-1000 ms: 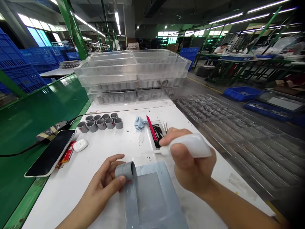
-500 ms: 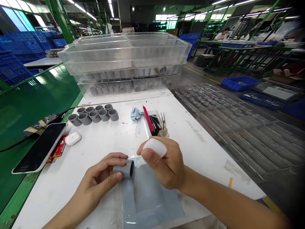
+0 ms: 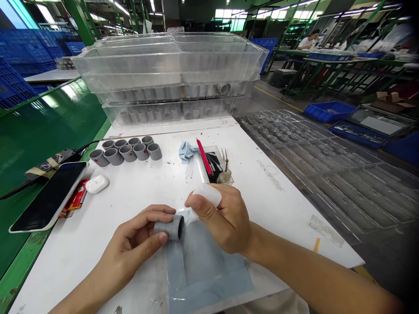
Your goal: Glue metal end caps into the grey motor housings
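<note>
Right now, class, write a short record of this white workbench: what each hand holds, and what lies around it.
left hand: holds a short grey plastic pipe coupling
right hand: pinches a soft white squeeze bottle, tip at the coupling's end
under hands: translucent grey-blue plastic sheet
left of centre: two rows of grey couplings
far end: stacked clear plastic trays

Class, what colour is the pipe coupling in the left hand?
Grey pipe coupling, best seen in the head view.
</note>
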Demonstrator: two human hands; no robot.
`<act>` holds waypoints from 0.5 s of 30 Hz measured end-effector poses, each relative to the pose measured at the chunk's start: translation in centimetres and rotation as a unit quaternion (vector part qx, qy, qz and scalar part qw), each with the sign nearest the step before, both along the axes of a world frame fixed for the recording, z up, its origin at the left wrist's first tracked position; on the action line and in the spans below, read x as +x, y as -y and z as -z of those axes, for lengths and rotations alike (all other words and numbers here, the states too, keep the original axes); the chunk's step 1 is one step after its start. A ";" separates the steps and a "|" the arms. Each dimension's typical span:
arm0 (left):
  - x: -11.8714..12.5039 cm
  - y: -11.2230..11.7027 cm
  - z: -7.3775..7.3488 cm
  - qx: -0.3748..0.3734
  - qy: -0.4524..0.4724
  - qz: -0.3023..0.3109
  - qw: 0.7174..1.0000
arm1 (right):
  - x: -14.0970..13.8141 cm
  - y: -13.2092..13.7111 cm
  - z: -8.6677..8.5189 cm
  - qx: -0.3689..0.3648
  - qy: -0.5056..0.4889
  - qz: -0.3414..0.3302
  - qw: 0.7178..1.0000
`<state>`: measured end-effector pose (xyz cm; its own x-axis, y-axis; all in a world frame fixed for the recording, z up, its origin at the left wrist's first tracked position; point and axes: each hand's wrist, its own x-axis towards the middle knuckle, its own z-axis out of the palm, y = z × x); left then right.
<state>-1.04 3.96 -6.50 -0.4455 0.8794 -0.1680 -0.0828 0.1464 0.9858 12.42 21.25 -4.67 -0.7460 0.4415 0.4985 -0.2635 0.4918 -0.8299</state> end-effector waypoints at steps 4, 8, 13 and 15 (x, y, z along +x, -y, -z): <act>0.0 0.0 0.0 0.000 0.003 -0.002 1.000 | -0.2 0.0 0.2 0.032 -0.007 -0.010 0.999; 0.0 0.1 0.1 -0.004 0.004 -0.002 1.000 | -0.2 0.0 0.3 0.037 -0.010 -0.009 0.999; 0.0 0.1 0.2 -0.002 -0.007 -0.005 1.000 | -0.2 0.1 0.2 0.024 0.009 0.007 1.000; 0.0 0.1 0.1 -0.006 -0.011 -0.009 1.000 | -0.2 0.1 0.1 0.019 0.014 0.009 1.000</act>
<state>-1.02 3.88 -6.65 -0.4656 0.8687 -0.1688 -0.0643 0.1571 0.9855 12.21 21.14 -4.77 -0.7518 0.4359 0.4947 -0.2320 0.5274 -0.8173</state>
